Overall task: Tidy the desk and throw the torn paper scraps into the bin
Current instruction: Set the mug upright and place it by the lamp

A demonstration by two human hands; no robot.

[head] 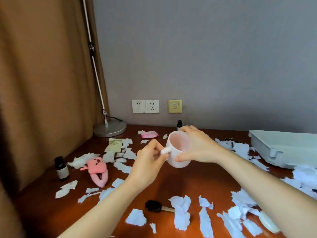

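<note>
Left grip (pixel 149 162) pinches the handle (pixel 166 150) of the pink mug (pixel 178 145); right grip (pixel 197 145) curls round its body. Probably stiff, smooth, breakable. Paper scraps (pixel 181 213) around the mug look light.

We log a brown curtain (pixel 42 83) on the left, a silver lamp (pixel 109 130) just beside it with a thin tilted pole and round base, and two white sockets (pixel 145 106) near a yellowish data port (pixel 175 106) on the grey wall (pixel 214 57).
</note>
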